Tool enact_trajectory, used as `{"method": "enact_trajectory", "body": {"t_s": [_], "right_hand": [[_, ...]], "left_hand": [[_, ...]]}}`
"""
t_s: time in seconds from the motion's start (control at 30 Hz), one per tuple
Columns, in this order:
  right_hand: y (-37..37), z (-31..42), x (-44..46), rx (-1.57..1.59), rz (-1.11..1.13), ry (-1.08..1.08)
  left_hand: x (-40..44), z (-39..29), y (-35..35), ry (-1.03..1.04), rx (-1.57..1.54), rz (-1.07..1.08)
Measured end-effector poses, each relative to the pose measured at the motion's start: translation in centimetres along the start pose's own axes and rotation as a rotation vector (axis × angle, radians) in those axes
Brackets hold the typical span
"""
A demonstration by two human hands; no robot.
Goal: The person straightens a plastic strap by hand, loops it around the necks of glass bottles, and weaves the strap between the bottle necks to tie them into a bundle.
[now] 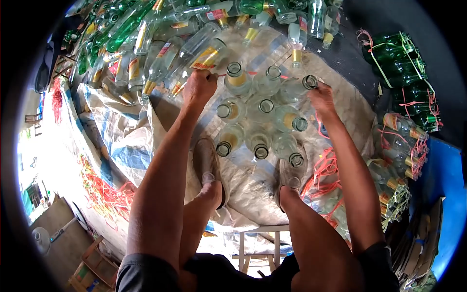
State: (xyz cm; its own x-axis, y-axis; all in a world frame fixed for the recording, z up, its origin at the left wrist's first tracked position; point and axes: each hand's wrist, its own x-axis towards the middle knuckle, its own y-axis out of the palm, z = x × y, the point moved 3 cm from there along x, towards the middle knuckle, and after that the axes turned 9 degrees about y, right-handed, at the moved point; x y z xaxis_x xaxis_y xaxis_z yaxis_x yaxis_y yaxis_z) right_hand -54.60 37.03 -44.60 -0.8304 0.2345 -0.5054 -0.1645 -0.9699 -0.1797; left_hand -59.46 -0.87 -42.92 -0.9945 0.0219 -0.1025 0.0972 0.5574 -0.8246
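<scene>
"Where are we, then?"

"Nine clear bottles, upright in a tight cluster on the crumpled sheet, right between my hands. My left hand is clenched on the red string, which runs along the far side."

"And the right?"

"My right hand is up at the far corner bottle's mouth; can't tell whether it's grasping glass, string or both."

"What's the danger?"

"Uneven pull! Tug harder on one side and that corner bottle could tip, clinking its neighbours over. Those wrinkles make poor footing, too."

"Anything else?"

"My shoes sit close by the near row; one nudge could topple it. And loose bottles lie just beyond my left knuckles, so a slip could knock glass on glass."
</scene>
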Motion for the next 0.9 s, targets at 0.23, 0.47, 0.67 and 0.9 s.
{"method": "enact_trajectory", "body": {"t_s": [0.23,0.47,0.67,0.9], "right_hand": [[0.6,-3.4,1.1,0.006,0.075,0.087],[1.8,-3.2,-0.8,0.091,0.122,0.070],[1.3,-5.1,-1.1,-0.056,0.058,-0.112],[1.6,-6.8,-2.5,-0.154,-0.013,-0.289]], "left_hand": [[-1.1,2.5,2.4,-0.072,0.000,0.028],[-1.6,4.5,4.2,-0.049,-0.100,0.043],[-3.6,4.5,4.8,-0.037,-0.297,0.012],[-7.5,2.7,5.3,0.118,-0.616,-0.121]]}}
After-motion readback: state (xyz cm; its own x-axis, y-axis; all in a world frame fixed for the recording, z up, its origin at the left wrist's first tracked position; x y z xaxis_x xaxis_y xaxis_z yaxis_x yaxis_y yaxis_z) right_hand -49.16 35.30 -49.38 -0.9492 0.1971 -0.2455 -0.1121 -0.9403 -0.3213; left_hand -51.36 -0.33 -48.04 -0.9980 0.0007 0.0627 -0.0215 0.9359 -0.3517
